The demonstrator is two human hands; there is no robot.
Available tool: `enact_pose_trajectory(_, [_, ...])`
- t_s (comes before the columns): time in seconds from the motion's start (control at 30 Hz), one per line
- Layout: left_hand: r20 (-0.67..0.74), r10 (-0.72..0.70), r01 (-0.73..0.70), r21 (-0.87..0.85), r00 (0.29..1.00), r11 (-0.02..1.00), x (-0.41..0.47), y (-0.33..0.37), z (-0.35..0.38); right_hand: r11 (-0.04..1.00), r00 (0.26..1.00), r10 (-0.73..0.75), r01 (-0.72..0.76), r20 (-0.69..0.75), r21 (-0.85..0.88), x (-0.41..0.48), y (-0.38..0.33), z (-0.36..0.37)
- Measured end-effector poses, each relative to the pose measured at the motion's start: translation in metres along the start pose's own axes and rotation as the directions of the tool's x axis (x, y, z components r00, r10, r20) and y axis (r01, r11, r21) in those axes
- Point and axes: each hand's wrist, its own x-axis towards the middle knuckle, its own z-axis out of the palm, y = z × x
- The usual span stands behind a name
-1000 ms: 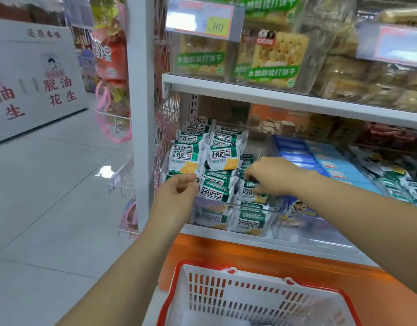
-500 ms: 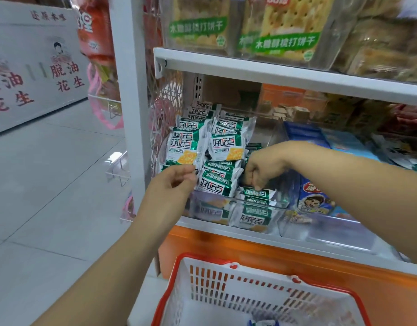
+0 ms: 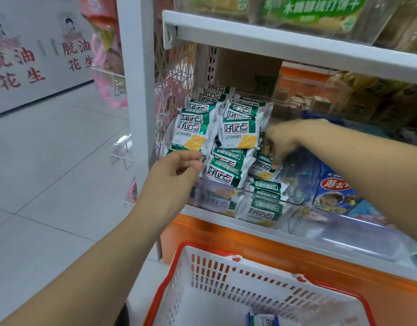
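Several small green-and-white cracker packets (image 3: 239,131) are piled in a clear plastic bin (image 3: 296,196) on the lower store shelf. My left hand (image 3: 177,170) pinches the lower edge of the leftmost upright packet (image 3: 191,135). My right hand (image 3: 282,140) reaches into the bin from the right, and its curled fingers pinch a packet (image 3: 261,169) lying low in the pile. A white shopping basket with a red rim (image 3: 179,267) sits below the shelf in front of me, with one packet (image 3: 263,320) at its bottom.
A white shelf board (image 3: 285,43) runs above the bin, carrying boxes of crackers. Blue snack bags (image 3: 332,191) fill the neighbouring bin to the right. A white upright post (image 3: 139,90) stands left of the shelf, with the tiled aisle floor (image 3: 50,172) beyond.
The view has moved closer to the shelf. My right hand has lifted a little and now pinches a packet low in the pile. My left hand stays at the leftmost packet.
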Motion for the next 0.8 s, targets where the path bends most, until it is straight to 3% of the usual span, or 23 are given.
enact_pose_trajectory(0.43, [-0.005, -0.007, 0.007, 0.014, 1.0, 1.0, -0.001, 0.001, 0.001, 0.993, 0.992, -0.037, 0.023, -0.122, -0.118, -0.001, -0.007, 0.01])
enact_pose_trajectory(0.63, [0.007, 0.011, -0.011, 0.035, 1.0, 0.999, -0.001, 0.002, 0.0, 0.995, 0.949, 0.035, -0.063, -0.315, -0.08, -0.035, -0.001, 0.0])
enact_pose_trajectory(0.8, [0.021, 0.029, -0.03, 0.053, 0.999, 0.998, -0.002, 0.002, 0.0, 1.0, 0.849, -0.009, -0.004, -0.528, -0.023, -0.085, 0.006, 0.005])
